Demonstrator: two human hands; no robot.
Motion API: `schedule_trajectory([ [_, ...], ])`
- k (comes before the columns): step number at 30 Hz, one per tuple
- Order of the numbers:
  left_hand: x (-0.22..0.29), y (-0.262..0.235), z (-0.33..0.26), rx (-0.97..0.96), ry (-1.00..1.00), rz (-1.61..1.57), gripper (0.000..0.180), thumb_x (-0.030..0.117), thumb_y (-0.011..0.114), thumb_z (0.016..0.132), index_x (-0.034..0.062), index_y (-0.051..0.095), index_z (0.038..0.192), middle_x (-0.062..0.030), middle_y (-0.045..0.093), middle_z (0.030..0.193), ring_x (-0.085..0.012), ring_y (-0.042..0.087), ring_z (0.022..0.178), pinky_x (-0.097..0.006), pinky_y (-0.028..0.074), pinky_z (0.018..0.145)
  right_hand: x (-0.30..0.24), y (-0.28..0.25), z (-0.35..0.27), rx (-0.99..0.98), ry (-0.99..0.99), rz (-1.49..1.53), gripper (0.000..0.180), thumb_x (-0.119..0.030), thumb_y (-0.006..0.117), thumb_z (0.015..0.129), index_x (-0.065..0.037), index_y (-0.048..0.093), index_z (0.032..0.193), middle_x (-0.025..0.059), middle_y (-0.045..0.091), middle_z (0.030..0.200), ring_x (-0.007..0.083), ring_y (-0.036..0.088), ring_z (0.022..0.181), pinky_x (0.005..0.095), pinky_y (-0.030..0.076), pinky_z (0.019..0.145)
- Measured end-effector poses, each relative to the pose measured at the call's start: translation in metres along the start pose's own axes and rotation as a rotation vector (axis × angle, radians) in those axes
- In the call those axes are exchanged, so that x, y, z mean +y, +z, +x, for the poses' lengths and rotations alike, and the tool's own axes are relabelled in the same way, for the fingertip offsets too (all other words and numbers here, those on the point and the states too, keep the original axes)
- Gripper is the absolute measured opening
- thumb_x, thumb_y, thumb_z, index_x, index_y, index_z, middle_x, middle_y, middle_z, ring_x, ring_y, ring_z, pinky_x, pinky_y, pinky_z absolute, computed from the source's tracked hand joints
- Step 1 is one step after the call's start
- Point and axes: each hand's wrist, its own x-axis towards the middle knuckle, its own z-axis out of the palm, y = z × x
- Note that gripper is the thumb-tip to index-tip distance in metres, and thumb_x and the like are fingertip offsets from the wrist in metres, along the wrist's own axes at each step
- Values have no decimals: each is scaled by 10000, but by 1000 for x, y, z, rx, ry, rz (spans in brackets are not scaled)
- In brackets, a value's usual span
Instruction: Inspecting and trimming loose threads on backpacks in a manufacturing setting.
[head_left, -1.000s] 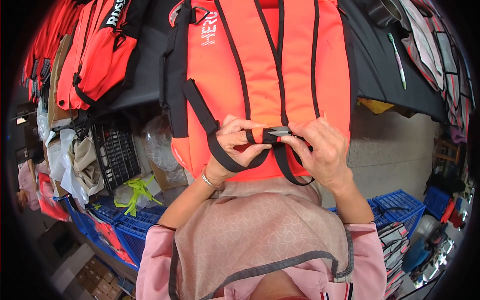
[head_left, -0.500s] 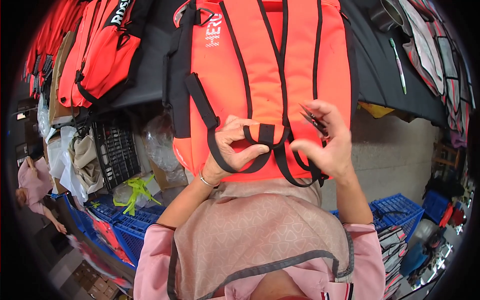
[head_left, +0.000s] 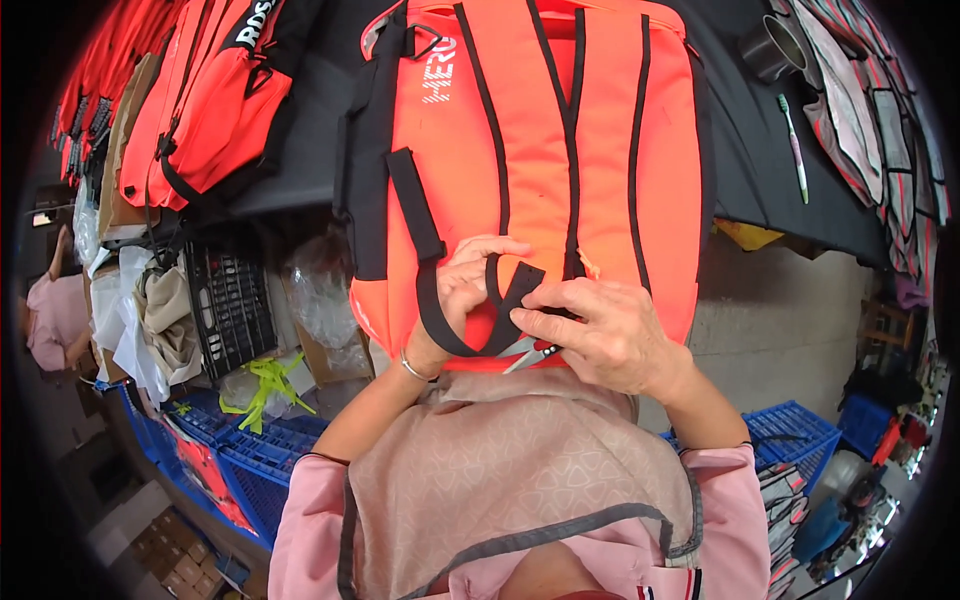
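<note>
A bright orange-red backpack [head_left: 470, 120] with black piping lies before me, its shoulder straps [head_left: 545, 140] facing up and its lower edge near my apron. My left hand [head_left: 455, 295] is closed at the lower edge, gripping a loop of black webbing strap [head_left: 428, 305]; part of its fingers is hidden behind the strap. My right hand [head_left: 615, 335] keeps small thread snips [head_left: 530, 357] in its palm, blades pointing left below the fingers. Its thumb and forefinger are at the black webbing tab [head_left: 523, 285] beside my left hand.
Another orange-red bag [head_left: 215, 110] lies on the black-covered table [head_left: 310, 130] at the left. A metal cup [head_left: 772, 48], a toothbrush [head_left: 793, 145] and grey fabric pieces [head_left: 850, 90] are at the right. Blue crates [head_left: 265, 470] stand below, and a co-worker in pink [head_left: 58, 310] is far left.
My right hand has come in left and down to the webbing tab, and the snips have swung from pointing up to pointing down-left. My left hand stays at the strap.
</note>
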Motion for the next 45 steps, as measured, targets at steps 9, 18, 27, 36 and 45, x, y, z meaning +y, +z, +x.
schedule_trajectory([
  [9,6,-1,1,-21,-219,-281,146,124,688,839,15,754,911,-78,684,1148,-260,522,1207,-424,359,1087,15,-23,-10,-4,344,107,461,-119,833,710,-10,687,1134,121,688,912,240,655,777,330,523,660],
  [18,3,-1,0,-17,-192,-221,182,133,649,815,-2,750,884,-89,700,1090,-275,569,1159,-421,394,1055,36,-14,5,-81,217,-87,265,-196,824,736,-35,690,898,55,650,767,225,569,671,341,453,595],
  [27,-1,-3,-2,-45,-201,-224,178,142,643,796,-14,726,817,-96,700,1084,-273,584,1130,-406,403,1034,44,-13,10,-137,82,-156,228,-235,810,727,-73,683,824,26,623,723,212,550,660,356,442,591],
  [36,-10,1,-8,14,-265,-340,230,156,565,905,-30,657,806,-122,660,1149,-258,561,1051,-391,405,982,37,-24,9,93,730,376,336,-170,814,778,-19,663,1037,97,679,865,185,658,782,305,535,739],
  [45,8,10,-1,3,-213,-243,449,233,281,995,-44,619,1098,-169,653,1036,-274,608,884,-368,483,821,29,2,20,271,443,148,118,28,716,804,5,673,912,44,651,733,88,614,661,232,487,594],
])
